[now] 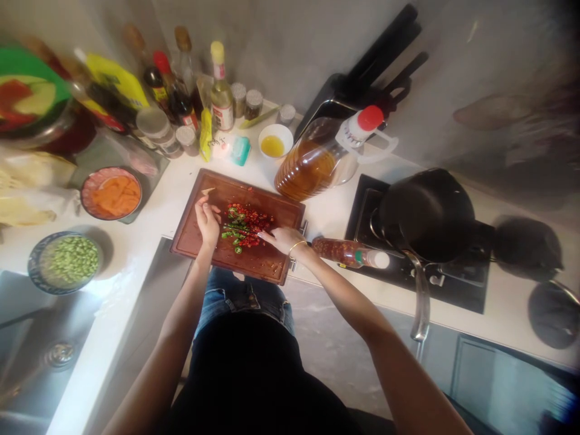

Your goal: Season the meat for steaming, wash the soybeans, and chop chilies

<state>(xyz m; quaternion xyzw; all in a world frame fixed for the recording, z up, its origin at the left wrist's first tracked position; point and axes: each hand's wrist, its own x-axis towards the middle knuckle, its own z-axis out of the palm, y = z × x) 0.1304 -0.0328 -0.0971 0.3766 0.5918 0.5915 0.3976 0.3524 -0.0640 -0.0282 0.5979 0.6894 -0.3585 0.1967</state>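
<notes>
A brown wooden cutting board (199, 232) lies on the white counter in front of me. On it sits a pile of chopped red and green chillies (244, 226). My left hand (207, 220) rests on the board just left of the pile, fingers curled, with nothing visible in them. My right hand (284, 238), with a thin bracelet at the wrist, lies flat at the pile's right edge, fingers stretched toward the chillies and touching them.
A big jug of amber oil (312, 169) and a small white bowl (275, 142) stand behind the board. A red-filled bottle (347, 252) lies beside a black pot (428, 211) on the stove. Bowls of orange sauce (112, 193) and green pieces (66, 261) sit left, beside the sink.
</notes>
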